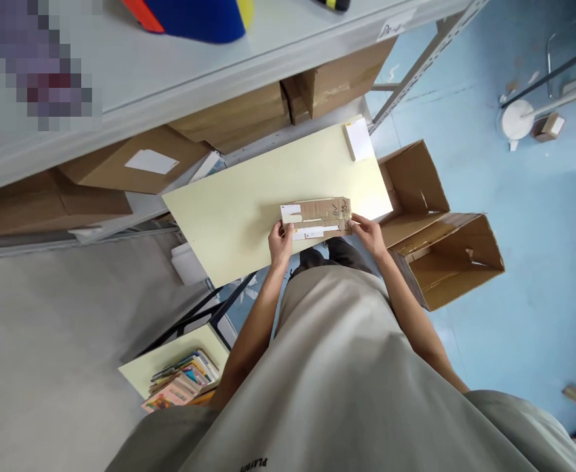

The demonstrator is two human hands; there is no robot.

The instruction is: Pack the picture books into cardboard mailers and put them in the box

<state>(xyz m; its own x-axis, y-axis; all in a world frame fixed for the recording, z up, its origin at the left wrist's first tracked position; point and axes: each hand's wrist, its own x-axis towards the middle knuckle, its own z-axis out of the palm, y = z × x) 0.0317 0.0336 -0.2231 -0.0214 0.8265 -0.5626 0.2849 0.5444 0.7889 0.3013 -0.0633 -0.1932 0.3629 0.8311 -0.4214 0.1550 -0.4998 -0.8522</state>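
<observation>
Looks bright, with blue floor point(523, 229), gray floor point(61, 341), a pale yellow table point(229, 216) and a big gray shelf point(297, 33).

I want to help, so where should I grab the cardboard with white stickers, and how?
Probably near its two short ends, one hand from left, one from right: the cardboard is longer than wide, so that should keep it steady. The left hand and right hand hold it there now.

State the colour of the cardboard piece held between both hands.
The cardboard piece is brown with white patches, seen best in the head view.
</observation>
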